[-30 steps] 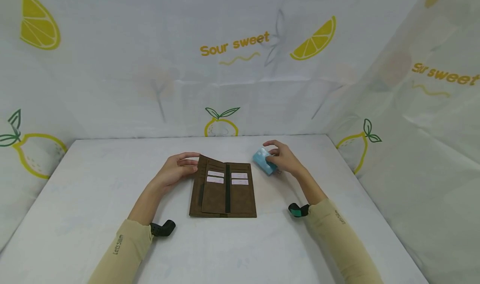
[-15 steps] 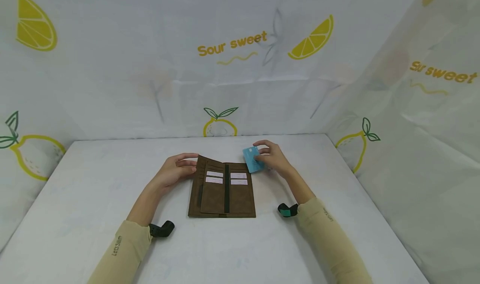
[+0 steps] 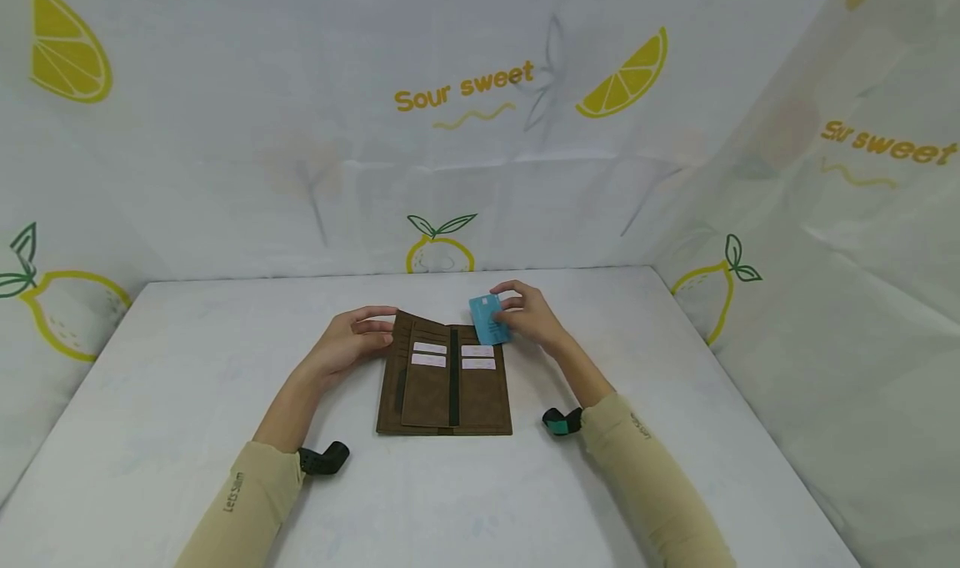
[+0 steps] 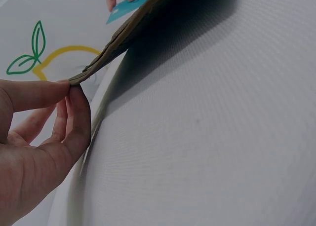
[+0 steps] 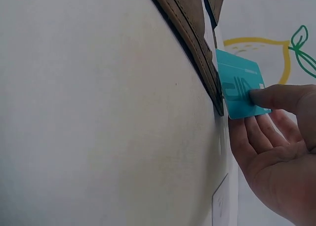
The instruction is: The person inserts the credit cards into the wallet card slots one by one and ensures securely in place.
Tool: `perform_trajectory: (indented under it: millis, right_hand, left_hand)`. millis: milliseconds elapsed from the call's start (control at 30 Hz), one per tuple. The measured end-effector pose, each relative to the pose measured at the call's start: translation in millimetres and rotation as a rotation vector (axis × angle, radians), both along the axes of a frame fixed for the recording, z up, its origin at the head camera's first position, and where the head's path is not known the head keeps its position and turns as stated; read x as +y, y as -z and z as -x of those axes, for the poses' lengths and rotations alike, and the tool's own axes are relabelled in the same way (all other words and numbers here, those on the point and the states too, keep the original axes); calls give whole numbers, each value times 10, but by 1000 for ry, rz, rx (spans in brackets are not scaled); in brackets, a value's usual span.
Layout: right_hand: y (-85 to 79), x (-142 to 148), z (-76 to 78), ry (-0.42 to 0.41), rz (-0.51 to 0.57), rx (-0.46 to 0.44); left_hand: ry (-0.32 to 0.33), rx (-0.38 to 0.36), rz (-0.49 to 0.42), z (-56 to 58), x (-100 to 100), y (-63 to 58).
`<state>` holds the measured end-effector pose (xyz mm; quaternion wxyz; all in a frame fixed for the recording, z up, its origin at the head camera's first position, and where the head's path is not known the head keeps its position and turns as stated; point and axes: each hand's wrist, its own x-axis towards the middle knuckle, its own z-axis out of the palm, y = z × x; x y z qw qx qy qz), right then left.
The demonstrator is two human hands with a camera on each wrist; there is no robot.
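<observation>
A brown wallet [image 3: 483, 401] lies unfolded on the white bench [image 3: 225, 384], between the person's two hands. The left hand [image 3: 348, 341] is at its upper left edge, and the left wrist view shows that grip closed down to a thin pinch, thumb and fingers meeting on the wallet's corner, which is raised off the bench.

The right hand [image 3: 528, 316] holds a blue card [image 3: 487, 318] by its right side. Its grip is narrowed to the card's thickness, thumb on the face and fingers behind. The card tilts over the wallet's upper right corner, overlapping it in the head view; whether the two touch cannot be told.

Inside the wallet, a dark band [image 3: 454, 384] runs down the middle, with white inserts [image 3: 477, 364] in slots on either side of it. In the right wrist view, part of a flat white piece [image 5: 221, 201] shows below the hand. A white cloth [image 3: 262, 92] printed with lemons and the words "Sour sweet" hangs behind the bench.
</observation>
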<state>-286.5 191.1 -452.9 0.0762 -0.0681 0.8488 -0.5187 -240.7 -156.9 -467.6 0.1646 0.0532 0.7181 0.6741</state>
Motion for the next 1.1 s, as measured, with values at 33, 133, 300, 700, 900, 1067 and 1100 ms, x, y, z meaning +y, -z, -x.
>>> perform_trajectory:
  millis: [33, 133, 300, 700, 900, 1067, 1100]
  right_hand:
    - [4, -11, 3, -5, 4, 1]
    - [11, -51, 9, -18, -1, 8]
    - [8, -111, 4, -35, -16, 12]
    - [-43, -123, -7, -43, -26, 77]
    - [-10, -151, 10, -61, -17, 42]
    - [8, -172, 17, -56, -14, 15]
    - [8, -175, 17, -57, -9, 11]
  left_hand:
    - [0, 0, -2, 0, 0, 0]
    - [0, 2, -5, 0, 1, 0]
    - [2, -1, -11, -1, 3, -1]
    - [6, -5, -24, 9, 13, -11]
    - [9, -6, -25, 4, 4, -8]
    - [6, -9, -16, -6, -7, -9]
    - [6, -9, -15, -8, -9, -10]
